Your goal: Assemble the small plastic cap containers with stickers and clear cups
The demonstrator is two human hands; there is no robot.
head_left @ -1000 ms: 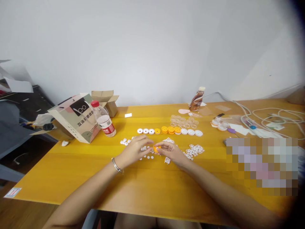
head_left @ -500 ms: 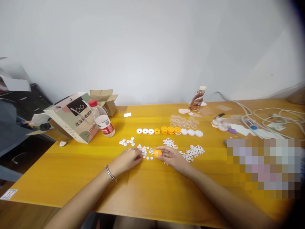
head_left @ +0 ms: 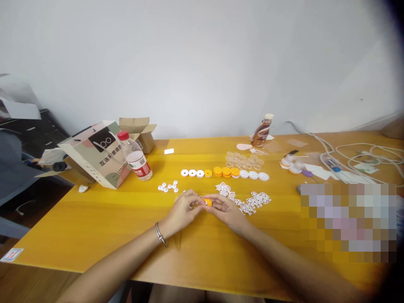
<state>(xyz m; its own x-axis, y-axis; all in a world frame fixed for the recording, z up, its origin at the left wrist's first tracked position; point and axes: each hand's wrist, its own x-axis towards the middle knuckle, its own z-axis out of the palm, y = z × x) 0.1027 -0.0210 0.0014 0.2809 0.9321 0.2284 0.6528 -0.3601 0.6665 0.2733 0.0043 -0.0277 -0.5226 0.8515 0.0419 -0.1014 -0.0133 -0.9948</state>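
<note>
My right hand grips a small round orange plastic piece between thumb and fingers, just above the table. The fingertips of my left hand are pinched together against the left side of that piece. A pale spot shows at the fingertips, but what they hold is too small to tell. Small white round caps lie beyond my left hand, and that hand hides more small white pieces. To the right, close to my right hand, white openwork plastic parts lie in loose clusters.
A row of white and orange discs runs across the table, with clear plastic rings behind it. At left stand a red-capped bottle, a paper bag and a carton. A brown drink bottle and white cables are at right.
My left hand has moved right from the small white pieces to the orange piece and now touches it. My right hand stays nearly in place, still gripping the orange piece.
</note>
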